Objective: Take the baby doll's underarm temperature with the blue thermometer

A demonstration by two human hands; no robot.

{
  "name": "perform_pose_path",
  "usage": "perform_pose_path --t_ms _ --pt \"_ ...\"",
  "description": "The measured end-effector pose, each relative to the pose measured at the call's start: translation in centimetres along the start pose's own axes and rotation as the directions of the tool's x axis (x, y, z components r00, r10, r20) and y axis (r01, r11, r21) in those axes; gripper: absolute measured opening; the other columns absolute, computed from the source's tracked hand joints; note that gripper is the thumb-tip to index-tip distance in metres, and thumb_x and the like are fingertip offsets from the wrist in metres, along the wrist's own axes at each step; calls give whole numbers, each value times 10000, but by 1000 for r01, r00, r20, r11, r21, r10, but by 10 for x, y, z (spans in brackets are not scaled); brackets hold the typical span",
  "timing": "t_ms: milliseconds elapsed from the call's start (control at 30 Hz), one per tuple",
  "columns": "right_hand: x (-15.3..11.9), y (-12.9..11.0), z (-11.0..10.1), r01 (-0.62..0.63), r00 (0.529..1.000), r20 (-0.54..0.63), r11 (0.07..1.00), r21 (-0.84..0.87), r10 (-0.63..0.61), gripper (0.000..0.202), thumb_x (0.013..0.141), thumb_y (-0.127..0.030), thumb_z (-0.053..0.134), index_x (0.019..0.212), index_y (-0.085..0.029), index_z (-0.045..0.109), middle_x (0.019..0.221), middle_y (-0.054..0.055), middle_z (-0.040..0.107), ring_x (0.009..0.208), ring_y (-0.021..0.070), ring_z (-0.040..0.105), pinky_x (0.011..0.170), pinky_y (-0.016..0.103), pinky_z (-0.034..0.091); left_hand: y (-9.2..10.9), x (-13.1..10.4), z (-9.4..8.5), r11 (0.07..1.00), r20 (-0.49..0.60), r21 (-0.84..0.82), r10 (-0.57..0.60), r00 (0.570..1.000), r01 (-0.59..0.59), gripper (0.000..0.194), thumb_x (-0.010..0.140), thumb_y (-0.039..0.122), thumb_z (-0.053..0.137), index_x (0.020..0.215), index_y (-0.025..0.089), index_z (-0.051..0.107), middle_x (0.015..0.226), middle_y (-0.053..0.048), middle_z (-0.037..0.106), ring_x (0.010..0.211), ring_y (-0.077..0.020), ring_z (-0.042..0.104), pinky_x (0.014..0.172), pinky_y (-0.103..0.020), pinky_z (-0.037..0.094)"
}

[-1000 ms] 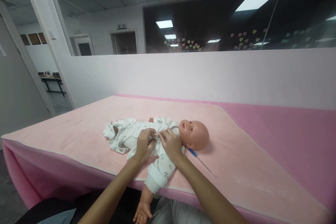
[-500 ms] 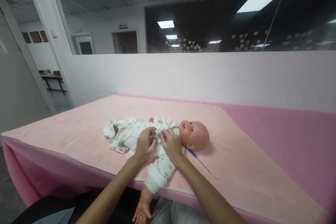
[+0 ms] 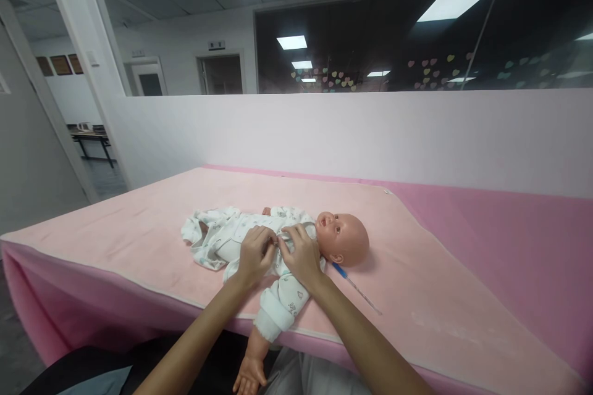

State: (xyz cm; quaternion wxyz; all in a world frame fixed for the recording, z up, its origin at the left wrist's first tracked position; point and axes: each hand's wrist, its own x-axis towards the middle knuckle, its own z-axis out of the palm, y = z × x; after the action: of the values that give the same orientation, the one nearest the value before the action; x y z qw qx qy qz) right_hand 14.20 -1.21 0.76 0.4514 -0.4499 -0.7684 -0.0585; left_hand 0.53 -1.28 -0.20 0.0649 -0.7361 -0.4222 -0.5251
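Both our left hand [image 3: 254, 257] and our right hand [image 3: 302, 257] rest over the chest of a bald, tan plastic baby doll [image 3: 346, 238], which lies on its back across the cloth-draped peach-and-pink desk [image 3: 130, 216]. From our hands, its head is at three o'clock and its legs at nine. The fingers of each hand are curled and drawn in close, nearly meeting at the front of a loose white printed cotton garment [image 3: 225, 237]; whether they pinch a cloth edge or something finer is too small for us to make out.

To handle this spot well, we judge that one hand should steady the cloth near its opening while the other makes small fingertip moves, with slack left at the neck so nothing drags on the head. We should also mind the doll's bare plastic forearm [image 3: 254, 355], hanging over the near edge at about seven o'clock between our own arms. A slim clear stick with a blue end [image 3: 354, 286] lies at four o'clock, close to our right forearm, and could get knocked.
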Motion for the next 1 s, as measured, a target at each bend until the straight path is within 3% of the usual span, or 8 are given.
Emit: perform_pose_path --t_ms 267,433,600,733,867,1000 --pt "0 1 2 1 1000 18 1000 0 -1 206 818 -281 502 999 -224 581 958 31 589 749 132 581 595 214 401 0 1 0 991 -18 133 -21 1000 23 156 733 113 431 720 208 555 747 -23 609 742 -193 526 722 -343 390" --pt "0 1 3 -2 1000 5 998 -63 2 196 824 -291 496 983 -221 586 947 31 592 715 127 583 565 215 392 -4 2 -4 992 -19 72 -104 994 105 194 772 147 415 718 212 590 744 -22 621 750 -196 537 731 -348 404" --pt "-2 -1 3 87 996 -9 978 -187 -91 196 858 -268 443 987 -231 586 1090 44 589 672 117 579 512 227 348 -22 3 -37 986 197 -60 -142 970 157 219 839 267 416 816 236 631 832 -22 650 804 -197 564 756 -344 434" --pt "2 -10 2 264 964 107 930 -256 -244 263 833 -112 408 1010 -219 570 1187 46 561 669 106 576 490 236 303 -34 1 -61 977 374 -129 -109 921 168 215 835 312 462 965 260 625 998 -41 643 934 -210 574 801 -340 462" --pt "12 -27 10 314 942 194 923 -221 -274 234 810 -101 414 943 -208 575 980 28 637 630 110 563 469 238 268 -39 -1 -66 978 434 -122 -98 895 166 345 745 284 594 1089 271 573 1080 -50 619 987 -225 572 827 -351 478" --pt "15 -39 23 306 936 230 937 -166 -265 173 805 -153 439 898 -205 575 751 17 621 631 135 553 488 239 284 -43 -7 -62 966 430 -166 -109 896 197 401 716 291 635 1106 244 555 1072 -64 622 971 -228 585 826 -362 491"
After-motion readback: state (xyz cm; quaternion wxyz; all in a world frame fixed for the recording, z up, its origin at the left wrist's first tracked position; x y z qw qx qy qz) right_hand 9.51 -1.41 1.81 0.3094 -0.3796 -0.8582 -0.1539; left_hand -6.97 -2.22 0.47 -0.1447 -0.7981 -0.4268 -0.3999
